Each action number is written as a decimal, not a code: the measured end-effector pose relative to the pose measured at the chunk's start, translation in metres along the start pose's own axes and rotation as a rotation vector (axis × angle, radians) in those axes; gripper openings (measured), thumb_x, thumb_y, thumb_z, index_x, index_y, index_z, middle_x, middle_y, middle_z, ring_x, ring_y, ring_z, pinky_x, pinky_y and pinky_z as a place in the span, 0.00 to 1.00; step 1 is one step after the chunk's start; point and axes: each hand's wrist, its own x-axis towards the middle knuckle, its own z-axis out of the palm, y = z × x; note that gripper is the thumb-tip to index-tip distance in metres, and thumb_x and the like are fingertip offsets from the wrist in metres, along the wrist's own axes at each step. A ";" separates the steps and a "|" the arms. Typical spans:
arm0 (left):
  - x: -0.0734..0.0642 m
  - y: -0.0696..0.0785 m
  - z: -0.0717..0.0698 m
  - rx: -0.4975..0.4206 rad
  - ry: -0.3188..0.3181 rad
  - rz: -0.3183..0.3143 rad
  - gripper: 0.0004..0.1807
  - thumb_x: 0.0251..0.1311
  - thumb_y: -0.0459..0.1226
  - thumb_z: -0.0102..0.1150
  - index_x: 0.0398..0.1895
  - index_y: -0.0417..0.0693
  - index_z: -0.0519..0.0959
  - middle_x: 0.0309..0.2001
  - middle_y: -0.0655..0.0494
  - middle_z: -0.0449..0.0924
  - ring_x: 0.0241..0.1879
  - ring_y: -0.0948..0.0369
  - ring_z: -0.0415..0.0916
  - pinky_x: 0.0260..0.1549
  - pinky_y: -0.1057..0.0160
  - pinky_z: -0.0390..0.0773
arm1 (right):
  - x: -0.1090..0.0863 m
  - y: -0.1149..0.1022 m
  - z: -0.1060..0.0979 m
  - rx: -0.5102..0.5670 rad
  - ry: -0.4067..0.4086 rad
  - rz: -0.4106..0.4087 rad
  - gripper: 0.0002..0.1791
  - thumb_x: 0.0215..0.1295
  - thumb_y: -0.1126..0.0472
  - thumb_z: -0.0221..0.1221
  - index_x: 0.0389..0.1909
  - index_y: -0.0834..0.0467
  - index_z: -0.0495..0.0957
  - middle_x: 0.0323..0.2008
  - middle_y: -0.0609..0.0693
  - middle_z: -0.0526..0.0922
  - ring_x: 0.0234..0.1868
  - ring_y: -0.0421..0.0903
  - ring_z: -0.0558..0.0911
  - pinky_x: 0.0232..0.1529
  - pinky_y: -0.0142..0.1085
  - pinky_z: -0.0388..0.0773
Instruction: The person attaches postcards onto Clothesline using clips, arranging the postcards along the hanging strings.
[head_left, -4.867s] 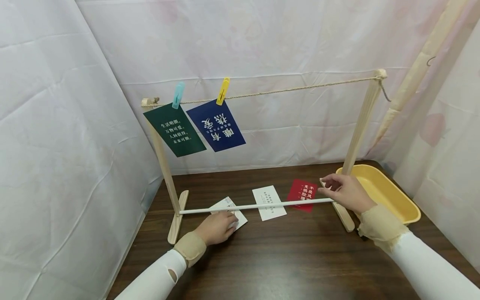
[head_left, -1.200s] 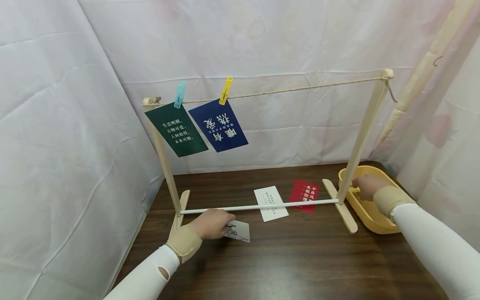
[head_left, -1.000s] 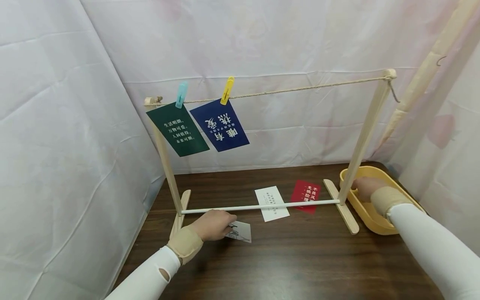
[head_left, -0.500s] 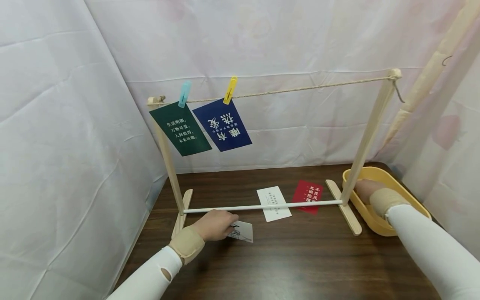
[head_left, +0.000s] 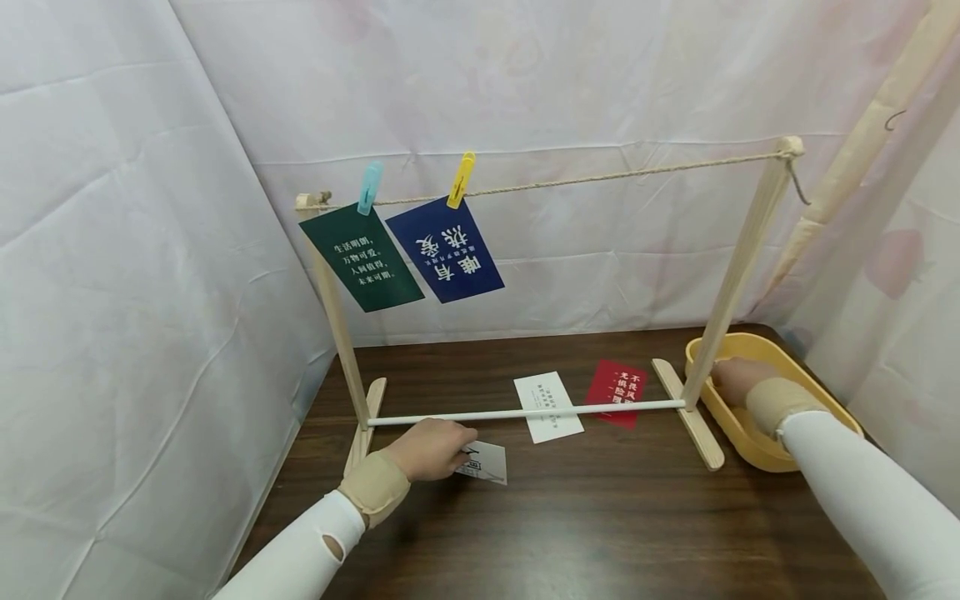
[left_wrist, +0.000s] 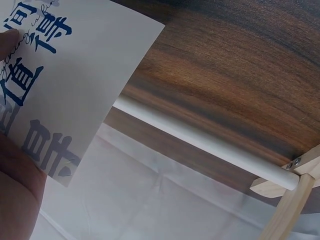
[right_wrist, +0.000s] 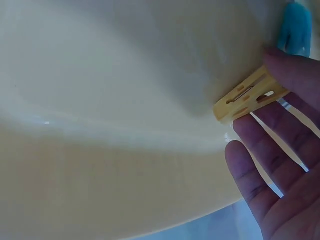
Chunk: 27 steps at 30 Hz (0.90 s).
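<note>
My left hand (head_left: 431, 450) pinches a white card (head_left: 483, 462) just above the table, in front of the white bar. In the left wrist view the card (left_wrist: 95, 60) shows large dark characters, with a thumb over its printed side. My right hand (head_left: 742, 382) reaches down into the yellow basin (head_left: 813, 385) at the right. There, in the right wrist view, thumb and fingers pinch a yellow clothespin (right_wrist: 250, 95). A blue clothespin (right_wrist: 296, 30) lies beside the thumb. Green (head_left: 363, 260) and dark blue (head_left: 447, 250) cards hang clipped at the left of the rope.
A wooden stand with a rope (head_left: 577, 182) and a low white bar (head_left: 525, 413) spans the table (head_left: 555, 533). Another white card (head_left: 547, 396) and a red card (head_left: 618, 387) lie by the bar. The right post (head_left: 738, 275) rises at the basin's left side.
My left hand, earlier resting over the white card lying on the table, now holds it turned toward the front. The right hand has gone from beside the right post into the basin.
</note>
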 end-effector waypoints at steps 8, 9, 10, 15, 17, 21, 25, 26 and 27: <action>0.001 -0.001 -0.005 -0.057 -0.014 0.002 0.11 0.70 0.38 0.71 0.32 0.54 0.77 0.25 0.66 0.74 0.25 0.69 0.66 0.28 0.63 0.73 | -0.007 0.007 -0.015 -0.082 0.016 -0.030 0.13 0.49 0.69 0.76 0.36 0.64 0.86 0.34 0.57 0.89 0.33 0.52 0.84 0.37 0.51 0.84; 0.001 -0.002 -0.006 -0.070 -0.016 -0.003 0.11 0.70 0.38 0.71 0.33 0.54 0.77 0.25 0.66 0.74 0.25 0.69 0.66 0.28 0.64 0.73 | -0.009 0.008 -0.017 -0.088 0.020 -0.030 0.14 0.50 0.67 0.76 0.38 0.65 0.86 0.36 0.58 0.90 0.35 0.54 0.86 0.40 0.53 0.85; 0.001 -0.002 -0.007 -0.087 -0.021 -0.012 0.10 0.71 0.38 0.70 0.33 0.54 0.77 0.25 0.66 0.74 0.25 0.69 0.66 0.28 0.64 0.72 | -0.010 0.008 -0.019 -0.085 0.020 -0.027 0.15 0.51 0.66 0.76 0.39 0.67 0.86 0.37 0.60 0.90 0.36 0.56 0.86 0.42 0.54 0.85; 0.003 -0.005 -0.012 -0.173 -0.036 -0.042 0.06 0.74 0.38 0.68 0.38 0.53 0.80 0.28 0.65 0.78 0.24 0.70 0.69 0.28 0.65 0.73 | -0.015 0.009 -0.030 -0.040 0.041 0.013 0.20 0.57 0.62 0.76 0.46 0.71 0.85 0.43 0.67 0.89 0.44 0.66 0.88 0.48 0.62 0.85; 0.004 -0.006 -0.013 -0.199 -0.030 -0.046 0.04 0.75 0.38 0.68 0.40 0.52 0.81 0.29 0.64 0.80 0.25 0.70 0.70 0.28 0.65 0.74 | -0.017 0.009 -0.034 -0.010 0.058 0.036 0.20 0.58 0.61 0.75 0.47 0.70 0.85 0.44 0.67 0.89 0.44 0.65 0.88 0.48 0.63 0.85; 0.005 -0.007 -0.014 -0.226 -0.010 -0.060 0.03 0.75 0.38 0.67 0.42 0.52 0.82 0.29 0.65 0.79 0.26 0.70 0.70 0.30 0.65 0.74 | -0.022 0.008 -0.040 0.029 0.089 0.067 0.19 0.61 0.60 0.74 0.47 0.69 0.86 0.42 0.65 0.90 0.40 0.60 0.88 0.43 0.60 0.85; 0.008 -0.006 -0.015 -0.259 0.005 -0.072 0.03 0.76 0.38 0.66 0.42 0.52 0.81 0.28 0.66 0.78 0.26 0.70 0.70 0.29 0.65 0.74 | -0.029 0.005 -0.046 0.069 0.120 0.098 0.22 0.63 0.58 0.74 0.50 0.70 0.85 0.43 0.65 0.90 0.40 0.60 0.89 0.42 0.59 0.86; 0.008 -0.006 -0.015 -0.271 0.010 -0.073 0.03 0.76 0.38 0.66 0.42 0.52 0.81 0.29 0.66 0.78 0.26 0.70 0.70 0.29 0.65 0.74 | -0.030 0.005 -0.047 0.082 0.131 0.102 0.22 0.64 0.57 0.74 0.50 0.71 0.85 0.42 0.65 0.90 0.40 0.60 0.88 0.42 0.59 0.86; 0.009 -0.006 -0.015 -0.284 0.015 -0.073 0.03 0.76 0.39 0.66 0.43 0.51 0.81 0.29 0.66 0.79 0.27 0.70 0.71 0.30 0.65 0.75 | -0.032 0.004 -0.048 0.093 0.139 0.105 0.23 0.64 0.57 0.74 0.50 0.72 0.85 0.42 0.65 0.90 0.39 0.60 0.88 0.42 0.59 0.86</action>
